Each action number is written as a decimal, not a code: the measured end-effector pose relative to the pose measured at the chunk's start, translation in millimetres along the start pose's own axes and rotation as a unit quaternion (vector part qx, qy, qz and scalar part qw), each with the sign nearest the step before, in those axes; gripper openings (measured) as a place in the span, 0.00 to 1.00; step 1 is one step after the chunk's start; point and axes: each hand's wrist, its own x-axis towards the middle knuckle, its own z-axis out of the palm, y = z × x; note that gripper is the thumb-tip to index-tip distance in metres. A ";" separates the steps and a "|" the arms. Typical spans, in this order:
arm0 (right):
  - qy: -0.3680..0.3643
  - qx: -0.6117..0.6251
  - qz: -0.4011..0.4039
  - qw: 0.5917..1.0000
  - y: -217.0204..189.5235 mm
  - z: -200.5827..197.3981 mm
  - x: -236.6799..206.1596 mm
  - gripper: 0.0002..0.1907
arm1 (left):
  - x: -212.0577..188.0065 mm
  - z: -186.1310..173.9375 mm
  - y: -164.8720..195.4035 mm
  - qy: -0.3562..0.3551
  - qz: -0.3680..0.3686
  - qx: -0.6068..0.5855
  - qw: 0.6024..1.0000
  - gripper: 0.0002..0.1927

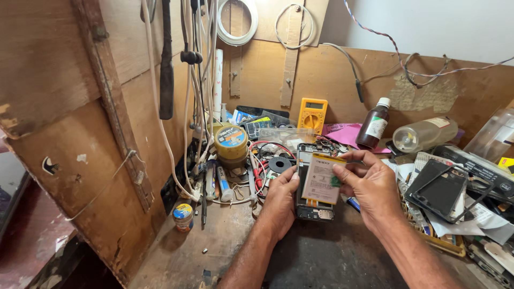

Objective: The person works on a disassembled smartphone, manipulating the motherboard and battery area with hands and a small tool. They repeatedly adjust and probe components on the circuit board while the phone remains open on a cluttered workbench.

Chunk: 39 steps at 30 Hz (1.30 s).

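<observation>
An opened black phone (315,213) lies flat on the workbench with its back cover off. My left hand (279,200) rests on its left edge and steadies it. My right hand (368,184) pinches the right side of a flat beige phone battery (321,179) between thumb and fingers. The battery is tilted up above the phone's open body, its left edge near my left thumb.
A yellow multimeter (312,113) stands at the back wall. A brown bottle (373,124) and a clear lying bottle (424,134) sit to the right. Black phone frames (440,188) lie far right. Tape rolls (231,142), tubes, wires and a small jar (183,216) crowd the left.
</observation>
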 end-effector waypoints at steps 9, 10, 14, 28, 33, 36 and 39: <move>-0.011 -0.044 -0.005 0.999 9.1 1.9 2.9 0.12 | 1.2 -0.8 -2.2 0.010 -0.023 -0.001 1.000 0.19; -0.013 -0.050 -0.009 0.999 9.5 1.7 3.5 0.12 | 1.4 -0.9 -2.7 0.008 -0.020 0.000 1.000 0.19; -0.027 -0.069 -0.029 0.997 13.1 1.4 4.8 0.13 | 3.1 -2.6 -5.0 0.004 0.003 0.014 1.000 0.19; 0.001 -0.158 -0.085 0.984 40.6 -10.4 11.3 0.16 | 6.0 -8.0 -13.2 0.002 0.013 0.012 1.000 0.20; 0.026 -0.159 -0.101 0.982 43.9 -9.0 10.3 0.21 | 6.1 -8.4 -14.3 0.004 0.014 0.011 1.000 0.20; 0.036 -0.184 -0.105 0.977 41.7 -9.1 9.8 0.22 | 6.8 -8.9 -14.5 -0.015 0.018 0.010 1.000 0.20; 0.043 -0.231 -0.104 0.967 40.2 -8.8 8.4 0.20 | 7.3 -8.7 -14.9 0.001 0.014 0.014 1.000 0.20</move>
